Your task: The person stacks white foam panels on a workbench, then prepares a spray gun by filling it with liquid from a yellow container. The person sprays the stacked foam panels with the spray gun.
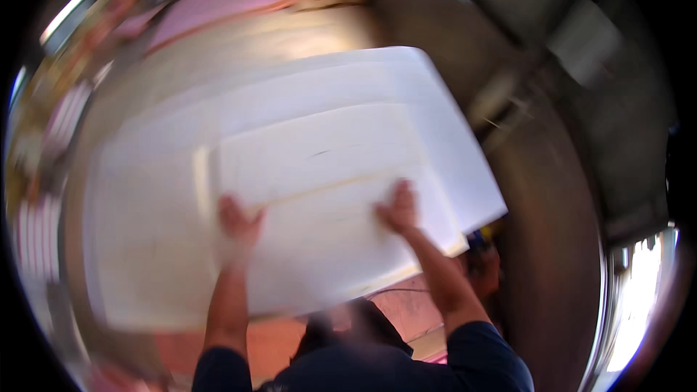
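In front of me lie large white sheets (450, 131), overlapping on a table; motion blur hides whether they are paper or board. On top is a smaller white sheet (312, 152) with a yellowish line across it. My left hand (241, 219) rests palm down on this sheet's left part, fingers and thumb apart. Farther right, my right hand (399, 207) lies in the same way on the white surface, thumb spread toward the left. Neither hand holds anything that I can see, though both are smeared.
A pink sheet (239, 0) lies at the far side of the tan tabletop (312, 33). Reddish flooring (406, 308) shows below the sheets' near edge. Striped white-and-pink items (40, 239) stand at the far left. Dark, blurred structures fill the right side.
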Action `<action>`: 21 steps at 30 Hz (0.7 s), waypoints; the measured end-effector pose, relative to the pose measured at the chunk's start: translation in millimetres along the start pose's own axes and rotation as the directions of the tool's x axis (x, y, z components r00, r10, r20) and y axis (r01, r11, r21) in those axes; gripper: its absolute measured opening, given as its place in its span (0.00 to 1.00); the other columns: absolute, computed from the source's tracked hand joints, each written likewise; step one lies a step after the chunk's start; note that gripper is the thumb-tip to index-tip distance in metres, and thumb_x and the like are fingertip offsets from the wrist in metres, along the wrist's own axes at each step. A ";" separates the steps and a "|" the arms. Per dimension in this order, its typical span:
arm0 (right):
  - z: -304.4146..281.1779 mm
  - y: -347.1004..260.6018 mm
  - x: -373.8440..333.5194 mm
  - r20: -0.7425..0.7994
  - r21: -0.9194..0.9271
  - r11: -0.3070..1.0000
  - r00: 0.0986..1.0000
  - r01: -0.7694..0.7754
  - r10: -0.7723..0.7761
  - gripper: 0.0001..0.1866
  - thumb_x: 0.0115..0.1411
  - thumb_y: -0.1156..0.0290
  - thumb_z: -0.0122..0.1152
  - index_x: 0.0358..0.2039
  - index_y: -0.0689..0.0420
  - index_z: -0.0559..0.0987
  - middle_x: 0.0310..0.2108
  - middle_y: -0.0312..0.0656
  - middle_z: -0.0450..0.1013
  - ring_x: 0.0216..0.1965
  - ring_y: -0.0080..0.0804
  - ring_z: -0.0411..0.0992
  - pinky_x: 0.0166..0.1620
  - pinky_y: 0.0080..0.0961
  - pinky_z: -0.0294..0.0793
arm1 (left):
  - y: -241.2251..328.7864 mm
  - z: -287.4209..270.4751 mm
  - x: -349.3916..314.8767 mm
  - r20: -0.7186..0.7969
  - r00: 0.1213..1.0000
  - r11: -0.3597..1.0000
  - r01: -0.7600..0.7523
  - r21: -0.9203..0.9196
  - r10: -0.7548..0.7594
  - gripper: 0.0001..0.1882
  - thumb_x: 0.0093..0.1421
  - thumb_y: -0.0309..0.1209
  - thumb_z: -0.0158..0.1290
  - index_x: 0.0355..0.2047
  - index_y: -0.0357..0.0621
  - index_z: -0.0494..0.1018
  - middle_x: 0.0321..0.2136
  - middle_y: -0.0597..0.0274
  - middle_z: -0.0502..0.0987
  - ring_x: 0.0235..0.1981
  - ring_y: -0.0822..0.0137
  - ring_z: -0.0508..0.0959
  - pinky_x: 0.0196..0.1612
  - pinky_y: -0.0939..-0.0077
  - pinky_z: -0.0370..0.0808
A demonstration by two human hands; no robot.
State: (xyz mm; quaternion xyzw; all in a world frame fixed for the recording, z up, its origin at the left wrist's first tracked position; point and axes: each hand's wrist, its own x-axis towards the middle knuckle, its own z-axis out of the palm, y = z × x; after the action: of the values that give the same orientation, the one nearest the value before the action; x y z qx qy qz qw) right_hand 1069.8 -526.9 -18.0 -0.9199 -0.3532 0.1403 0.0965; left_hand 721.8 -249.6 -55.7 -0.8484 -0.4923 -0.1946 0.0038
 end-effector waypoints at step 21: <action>-63.5 220.5 -363.2 0.215 0.510 0.860 0.971 -0.022 -0.102 0.30 0.65 0.49 0.51 0.58 0.60 0.70 0.55 0.53 0.71 0.54 0.50 0.71 0.55 0.40 0.71 | 369.7 -97.8 -152.3 -0.148 0.881 0.746 -0.461 -0.481 0.449 0.25 0.68 0.35 0.47 0.63 0.42 0.63 0.49 0.52 0.71 0.52 0.53 0.69 0.61 0.55 0.60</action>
State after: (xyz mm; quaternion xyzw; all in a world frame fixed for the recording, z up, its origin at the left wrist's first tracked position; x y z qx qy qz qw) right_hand 969.6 -939.0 49.7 -0.8311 -0.3316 0.3339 0.2962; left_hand 932.2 -586.5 52.3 -0.9112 -0.2028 -0.3186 -0.1645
